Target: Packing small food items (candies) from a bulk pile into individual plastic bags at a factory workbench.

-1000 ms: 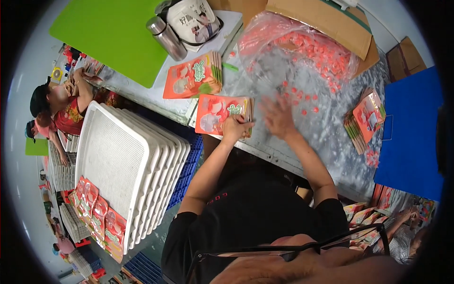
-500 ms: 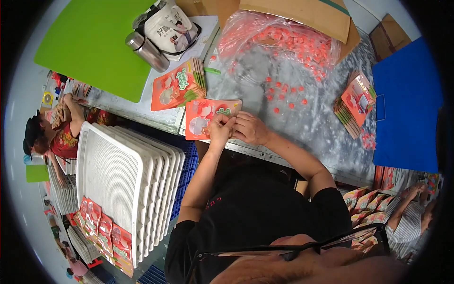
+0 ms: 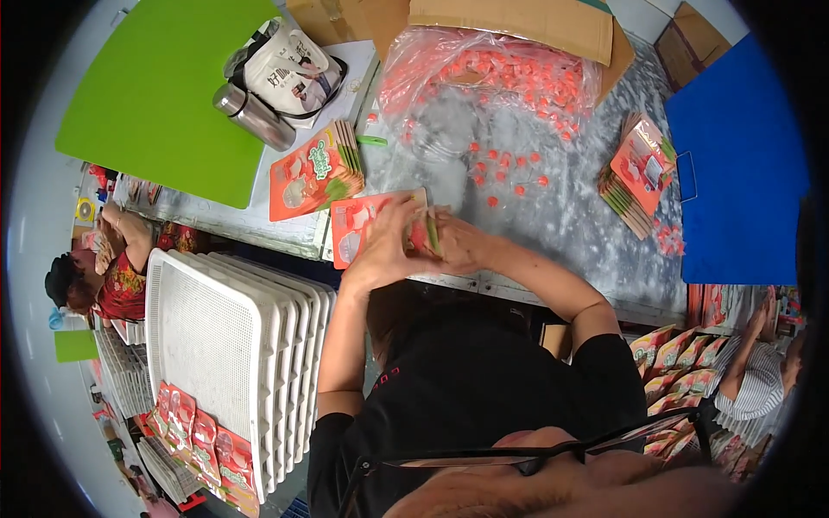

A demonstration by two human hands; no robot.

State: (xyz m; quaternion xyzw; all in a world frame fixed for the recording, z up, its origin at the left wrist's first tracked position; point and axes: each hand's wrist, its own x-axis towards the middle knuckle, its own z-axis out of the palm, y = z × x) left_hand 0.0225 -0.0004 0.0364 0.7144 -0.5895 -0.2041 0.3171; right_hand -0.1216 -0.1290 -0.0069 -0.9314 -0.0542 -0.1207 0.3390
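1. Since half a second ago both hands have drawn together at the near edge of the bench [image 3: 553, 216]; before that they worked a little apart on the flat orange packet.
2. Nearest me, my left hand [image 3: 389, 242] curls over the orange packet [image 3: 354, 226], a thin glossy card sleeve, fingers bent and pressing on its right end.
3. My right hand [image 3: 462, 243] meets it, fingers closed and pinching the packet's green edge strip [image 3: 431, 233]; the two hands touch.
4. To my left, a stack of white perforated plastic trays [image 3: 233, 345] stands on edge, with more orange packets [image 3: 199, 440] lined along its lower rim.
5. Just beyond the held packet, a fanned pile of like packets [image 3: 311, 173] lies on the bench, glossy with green edges.
6. The bench top is grey and mottled, with small round orange caps [image 3: 509, 173] scattered loose across its middle; open room lies between them and my hands.
7. Right of that, another packet pile [image 3: 639, 168] sits beside a flat blue board [image 3: 743, 164].
8. Farther off, a crinkled clear bag of orange caps [image 3: 492, 78] leans against a cardboard box [image 3: 518, 22].
9. Far left, a steel flask [image 3: 255, 116] and a white bag [image 3: 289, 69] rest beside a smooth green board [image 3: 155, 95].
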